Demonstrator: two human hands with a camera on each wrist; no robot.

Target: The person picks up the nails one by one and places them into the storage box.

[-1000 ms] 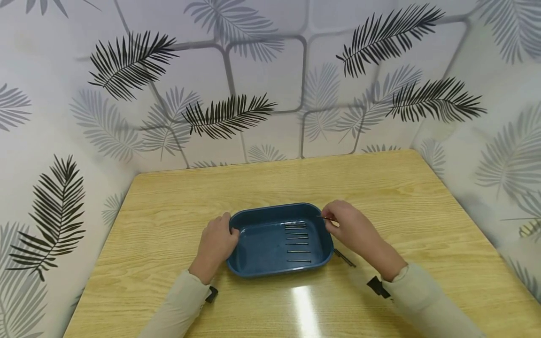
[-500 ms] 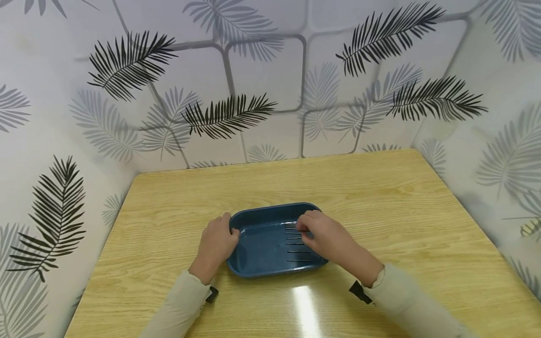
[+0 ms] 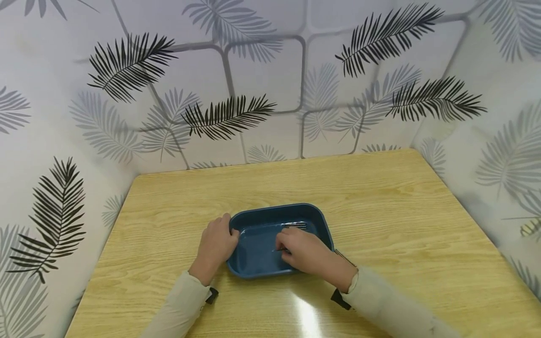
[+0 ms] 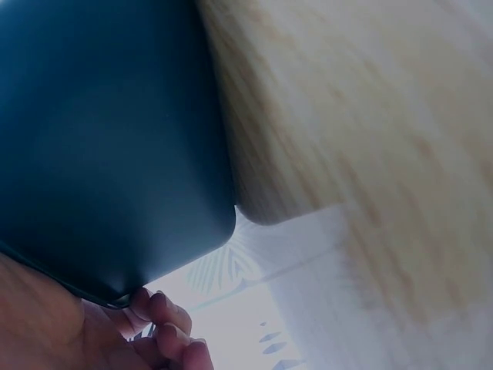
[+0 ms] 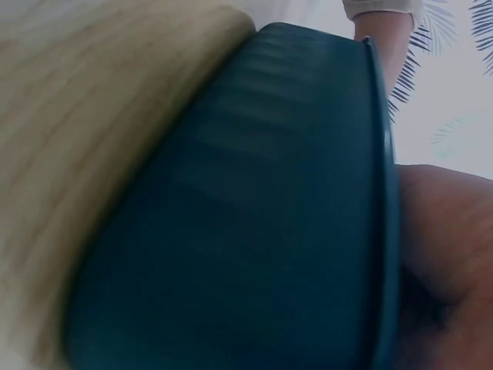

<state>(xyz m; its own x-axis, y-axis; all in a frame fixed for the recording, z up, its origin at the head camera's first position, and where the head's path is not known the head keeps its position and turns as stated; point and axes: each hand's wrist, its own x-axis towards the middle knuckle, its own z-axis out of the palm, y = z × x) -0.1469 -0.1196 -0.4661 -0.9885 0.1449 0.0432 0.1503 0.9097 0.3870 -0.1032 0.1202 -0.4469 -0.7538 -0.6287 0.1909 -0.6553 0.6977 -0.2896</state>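
Note:
A blue rectangular tray (image 3: 255,249) sits on the wooden table. My left hand (image 3: 216,244) grips its left rim, thumb inside; the left wrist view shows the fingers (image 4: 171,320) curled at the tray's corner. Over the tray's right half, my right hand (image 3: 304,251) pinches a thin metal nail (image 3: 279,250), of which only a short end shows. Behind that hand, several nails (image 3: 296,226) lie side by side on the tray floor; it hides the others. In the right wrist view the tray's outer wall (image 5: 246,193) covers much of the right hand (image 5: 451,254).
More nails (image 3: 343,256) lie on the table just outside the tray's right end, partly behind my right wrist. The wooden table (image 3: 380,197) reaches back to a leaf-patterned wall (image 3: 270,70), which also flanks it on both sides.
My right hand has come from beyond the tray's right rim, leftward and toward me over the tray, with the nail. The left hand and the tray have stayed in place.

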